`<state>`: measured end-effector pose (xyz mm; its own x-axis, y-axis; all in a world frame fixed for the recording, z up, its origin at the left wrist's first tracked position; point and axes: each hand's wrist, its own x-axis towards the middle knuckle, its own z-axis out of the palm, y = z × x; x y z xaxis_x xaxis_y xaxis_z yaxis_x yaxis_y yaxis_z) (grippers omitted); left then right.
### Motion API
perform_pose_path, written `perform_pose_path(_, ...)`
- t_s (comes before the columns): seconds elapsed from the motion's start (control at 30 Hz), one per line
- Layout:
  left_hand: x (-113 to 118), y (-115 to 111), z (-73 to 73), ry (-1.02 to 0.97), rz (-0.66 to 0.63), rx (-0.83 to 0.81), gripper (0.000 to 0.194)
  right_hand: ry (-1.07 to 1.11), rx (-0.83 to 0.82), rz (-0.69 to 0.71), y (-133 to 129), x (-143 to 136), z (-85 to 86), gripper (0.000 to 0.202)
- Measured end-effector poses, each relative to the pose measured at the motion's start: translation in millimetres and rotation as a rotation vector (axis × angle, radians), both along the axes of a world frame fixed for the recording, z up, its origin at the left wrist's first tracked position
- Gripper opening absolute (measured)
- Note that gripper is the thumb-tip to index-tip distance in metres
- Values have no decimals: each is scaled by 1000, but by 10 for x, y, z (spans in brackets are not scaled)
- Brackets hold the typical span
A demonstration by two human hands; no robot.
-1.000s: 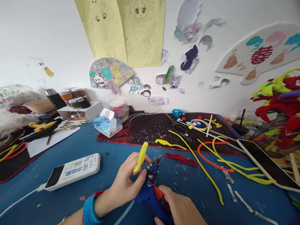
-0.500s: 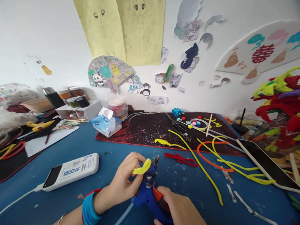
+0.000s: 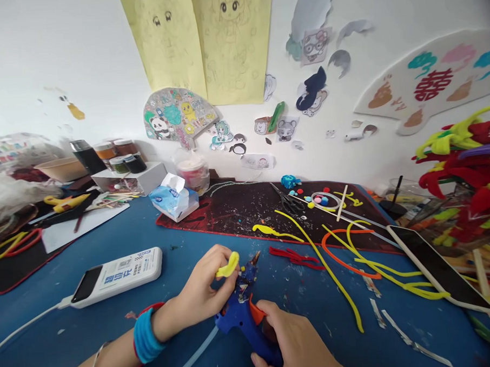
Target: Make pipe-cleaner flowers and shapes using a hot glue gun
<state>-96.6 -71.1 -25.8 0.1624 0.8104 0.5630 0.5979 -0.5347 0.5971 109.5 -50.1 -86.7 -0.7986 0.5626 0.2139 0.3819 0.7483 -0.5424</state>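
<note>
Between the thumb and fingers of my left hand (image 3: 206,285) is a short bent piece of yellow pipe cleaner (image 3: 228,266). It sits just left of the nozzle of a blue glue gun (image 3: 242,316); whether the two touch I cannot tell. My right hand (image 3: 298,341) is wrapped round the gun's handle, near its orange trigger (image 3: 256,313). The gun's dark tip points up and away from me. A translucent glue stick (image 3: 199,352) sticks out of its back end toward the lower left.
Yellow pipe cleaners (image 3: 334,277), an orange one (image 3: 333,255) and red pieces (image 3: 296,258) lie to the right. A phone (image 3: 435,267) rests farther right. A white power bank (image 3: 119,276) with a cable lies left. Scissors (image 3: 288,200) and a tissue pack (image 3: 175,200) are behind.
My left hand has turned a little and drawn the yellow pipe cleaner slightly left and up from the nozzle. My right hand has stayed on the glue gun, nearly still.
</note>
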Motion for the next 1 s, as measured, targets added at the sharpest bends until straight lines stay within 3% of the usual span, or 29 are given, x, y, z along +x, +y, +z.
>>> perform_pose_path(0.53,-65,18,-1,102,-90,-35,17,-5,-143,-14,18,-9,102,52)
perform_pose_path(0.73,-98,-2,34,229,-108,-35,20,-5,-177,-29,29,-17,154,48)
perform_pose_path(1.0,-79,-31,83,322,-141,-76,16,-12,-373,-111,23,-17,306,37)
